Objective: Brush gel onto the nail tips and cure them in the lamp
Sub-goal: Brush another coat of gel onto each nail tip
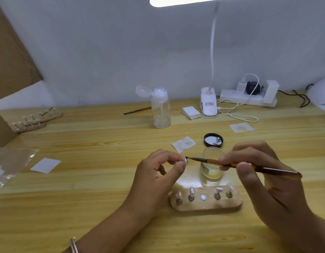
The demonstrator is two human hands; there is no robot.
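Pale pine planks make up the table [103, 207], and both forearms come in over its near edge, the left one wearing a thin bangle [73, 244] at the wrist. Between them lies a wooden holder [206, 206], an oblong block with small metal stands, some carrying nail tips. The left hand [154, 181] is raised above the board, palm turned inward, thumb and forefinger pinched shut on a single nail tip [185, 160] while the other fingers curl loosely. The right hand [256, 172] grips a brush [236, 165] like a pen, fingers closed round its amber handle, the shaft lying nearly level and the dark bristles touching the held tip. Just behind the brush sits an open glass jar [212, 166] with a little clear liquid, and beyond it a black lid [213, 140] lying upturned. White wipes [183, 144] are scattered around; the left half of the table stays largely bare, apart from a plastic bag [6, 163] at that edge. Farther back stand a pump bottle [160, 108], a clip lamp [208, 102] and a power strip [247, 97] against the wall.
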